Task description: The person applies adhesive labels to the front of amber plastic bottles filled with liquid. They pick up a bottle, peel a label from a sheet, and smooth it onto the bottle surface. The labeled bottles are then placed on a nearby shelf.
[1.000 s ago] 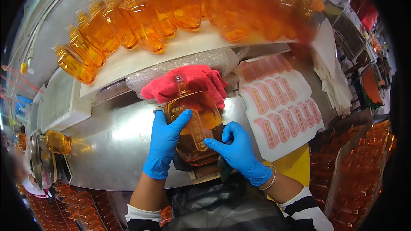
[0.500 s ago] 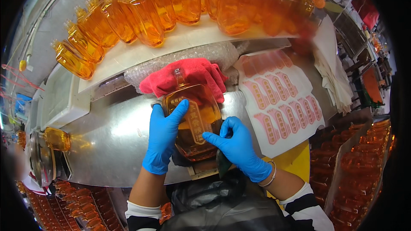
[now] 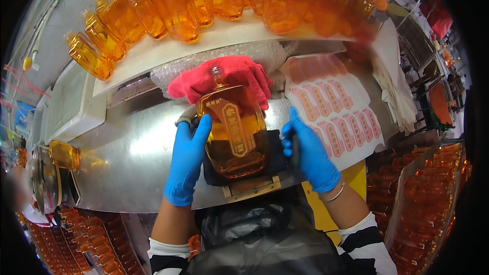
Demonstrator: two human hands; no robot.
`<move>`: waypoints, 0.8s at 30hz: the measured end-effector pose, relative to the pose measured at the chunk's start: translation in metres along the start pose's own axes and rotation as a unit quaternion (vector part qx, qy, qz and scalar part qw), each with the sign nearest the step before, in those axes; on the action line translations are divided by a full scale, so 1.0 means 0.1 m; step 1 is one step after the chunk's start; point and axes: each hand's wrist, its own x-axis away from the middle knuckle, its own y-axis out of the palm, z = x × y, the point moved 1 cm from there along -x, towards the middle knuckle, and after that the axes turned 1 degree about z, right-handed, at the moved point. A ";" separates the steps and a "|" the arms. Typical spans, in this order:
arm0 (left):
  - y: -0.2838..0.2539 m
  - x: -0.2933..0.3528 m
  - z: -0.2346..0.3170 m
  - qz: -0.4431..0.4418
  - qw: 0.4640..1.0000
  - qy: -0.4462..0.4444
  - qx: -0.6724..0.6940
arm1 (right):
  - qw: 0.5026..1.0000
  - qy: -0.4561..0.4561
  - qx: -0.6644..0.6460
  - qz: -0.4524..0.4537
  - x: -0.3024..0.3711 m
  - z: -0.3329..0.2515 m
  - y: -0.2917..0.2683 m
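A flat amber glass bottle [image 3: 254, 143] with a gold-lettered label rests on a dark pad [image 3: 276, 154], its neck on a red towel [image 3: 184, 85]. Against the bottle's left side is my left hand [image 3: 184, 160], blue-gloved, with the thumb at the glass edge; its fingertips are partly hidden beside a grey cloth-like piece [image 3: 186, 115]. My right hand [image 3: 315, 155], also gloved, is off the bottle to the right, near the label sheet [image 3: 351, 159]. Its fingers are closed round a dark flat tool [image 3: 294, 157], whose kind I cannot make out. Some motion blurs this hand.
Amber bottles [image 3: 147, 15] stand in a row on a white shelf [image 3: 147, 66] at the back. Bubble wrap [image 3: 244, 56] lies behind the towel. A wooden frame [image 3: 253, 189] sits under the pad. Crates of bottles [image 3: 428, 198] stand right; a white bin [image 3: 76, 104] is left.
My right hand has left the label and moved right with the dark tool. My left thumb has slid off the label to the bottle's edge. The view has shifted slightly.
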 end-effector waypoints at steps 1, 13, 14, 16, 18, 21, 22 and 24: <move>-0.02 0.09 -0.03 -0.011 1.000 0.002 -0.004 | 0.998 -0.005 -0.057 0.009 -0.04 -0.02 -0.10; 0.13 0.28 -0.11 -0.045 0.997 -0.048 0.028 | 0.978 -0.030 -0.204 -0.039 -0.03 -0.23 -0.09; 0.14 0.31 -0.08 -0.043 0.997 -0.049 0.026 | 0.977 -0.021 -0.208 -0.050 -0.06 -0.21 -0.09; 0.15 0.32 -0.09 -0.042 0.998 -0.051 0.020 | 0.974 -0.007 -0.216 -0.066 -0.11 -0.15 -0.13; 0.14 0.30 -0.14 -0.038 0.998 -0.050 0.006 | 0.978 -0.016 -0.192 -0.079 -0.09 -0.13 -0.10; 0.17 0.31 -0.09 -0.032 0.998 -0.056 0.022 | 0.972 -0.014 -0.207 -0.108 -0.07 -0.14 -0.07; 0.17 0.31 -0.09 -0.032 0.998 -0.052 0.014 | 0.968 -0.011 -0.221 -0.119 -0.07 -0.16 -0.05; 0.14 0.31 -0.12 -0.030 0.999 -0.045 0.000 | 0.976 -0.043 -0.182 -0.115 -0.01 -0.20 0.01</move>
